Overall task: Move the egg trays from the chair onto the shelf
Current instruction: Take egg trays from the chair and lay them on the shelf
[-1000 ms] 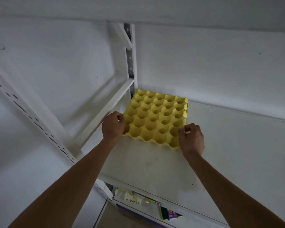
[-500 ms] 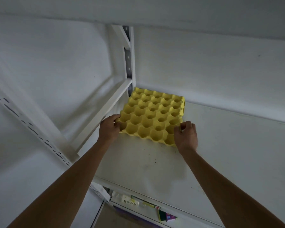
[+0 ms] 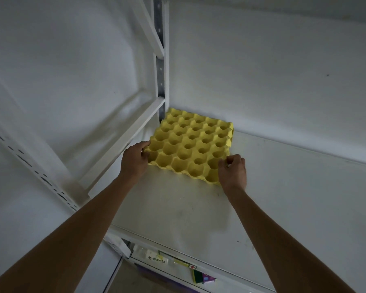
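A yellow tray (image 3: 192,145) lies flat on the white shelf (image 3: 283,197), pushed into its back left corner beside the upright post (image 3: 161,81). The left hand (image 3: 134,160) grips the tray's near left corner, fingers curled on the rim. The right hand (image 3: 232,171) pinches its near right corner.

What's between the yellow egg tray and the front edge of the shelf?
In the head view, only bare shelf board with a few dark specks; the yellow egg tray sits back in the corner.
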The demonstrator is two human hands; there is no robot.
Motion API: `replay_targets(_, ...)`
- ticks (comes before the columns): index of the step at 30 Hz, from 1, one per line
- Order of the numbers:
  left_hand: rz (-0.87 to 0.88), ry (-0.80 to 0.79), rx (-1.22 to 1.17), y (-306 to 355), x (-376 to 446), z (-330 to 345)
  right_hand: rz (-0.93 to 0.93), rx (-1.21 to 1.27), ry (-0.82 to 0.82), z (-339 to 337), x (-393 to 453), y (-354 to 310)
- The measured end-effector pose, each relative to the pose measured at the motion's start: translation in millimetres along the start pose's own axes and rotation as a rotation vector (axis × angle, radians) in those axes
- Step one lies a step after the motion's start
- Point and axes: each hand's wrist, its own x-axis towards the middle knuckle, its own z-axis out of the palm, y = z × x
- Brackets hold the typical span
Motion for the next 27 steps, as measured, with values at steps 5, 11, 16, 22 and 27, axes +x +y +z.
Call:
replay_targets(5,0.007,-0.039,0.085,7.1,0.1,-5.7,-0.002,0.029,0.0,-1.6,1.9,1.3)
replay_targets(11,-0.006,-0.097,0.136,16.7,-6.0,-9.0,0.038,0.126,-0.087,-11.0,6.4,1.6)
replay_targets(16,0.027,-0.113,0.135,32.1,-18.1,-11.2,-0.005,0.111,-0.138,-19.7,2.4,2.3)
replay_targets(22,0.081,-0.181,0.311,51.2,-37.2,-16.8,-0.056,-0.093,-0.151,-42.1,-4.5,-1.0)
replay_targets(27,0.136,-0.179,0.501,61.2,-52.4,-21.3,-0.177,-0.289,-0.155,-64.5,-14.3,-1.3)
